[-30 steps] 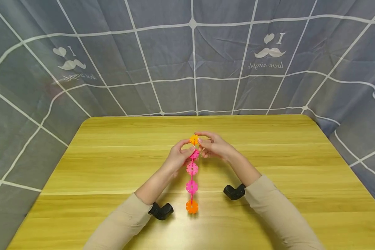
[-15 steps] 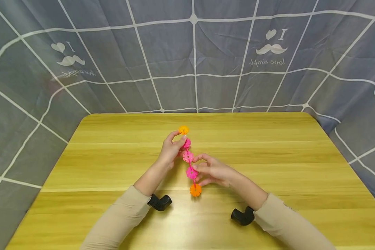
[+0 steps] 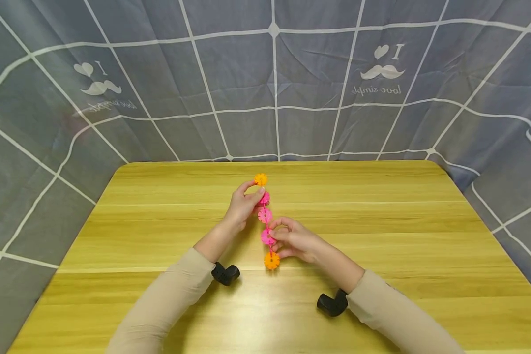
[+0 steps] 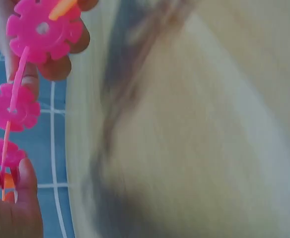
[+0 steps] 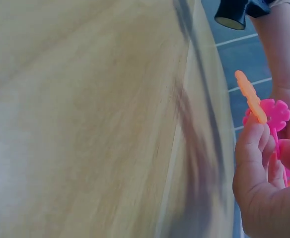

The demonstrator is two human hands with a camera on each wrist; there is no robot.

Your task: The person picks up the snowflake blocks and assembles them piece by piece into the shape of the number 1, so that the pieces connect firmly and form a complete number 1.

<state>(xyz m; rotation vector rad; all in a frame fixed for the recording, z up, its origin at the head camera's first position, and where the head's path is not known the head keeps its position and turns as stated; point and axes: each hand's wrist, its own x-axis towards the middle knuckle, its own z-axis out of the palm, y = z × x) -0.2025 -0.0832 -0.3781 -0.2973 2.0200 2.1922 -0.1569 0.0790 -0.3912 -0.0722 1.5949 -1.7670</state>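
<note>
Flower-shaped notched plastic discs are joined into a chain [image 3: 264, 215], held raised and slanting between both hands. Pink discs make up its middle, a yellow-orange disc [image 3: 260, 179] its far end, and an orange disc [image 3: 272, 261] its near end. Near the far end, my left hand [image 3: 242, 204] pinches an upper pink disc, its index finger reaching toward the yellow-orange one. Lower down, my right hand [image 3: 296, 241] pinches the chain by a pink disc [image 3: 267, 237]. The left wrist view shows a pink disc [image 4: 44, 37] close up, with an orange one crossing it edge-on.
The wood-grain table [image 3: 402, 211] lies under both hands. A grey curtain [image 3: 230, 88] with white lines hangs behind it and along the sides. Black wrist devices [image 3: 225, 274] stick out from both sleeves.
My right hand has left the far end and moved down to the lower pink discs. The chain has tilted, its far end shifting left and away, and its near end has risen.
</note>
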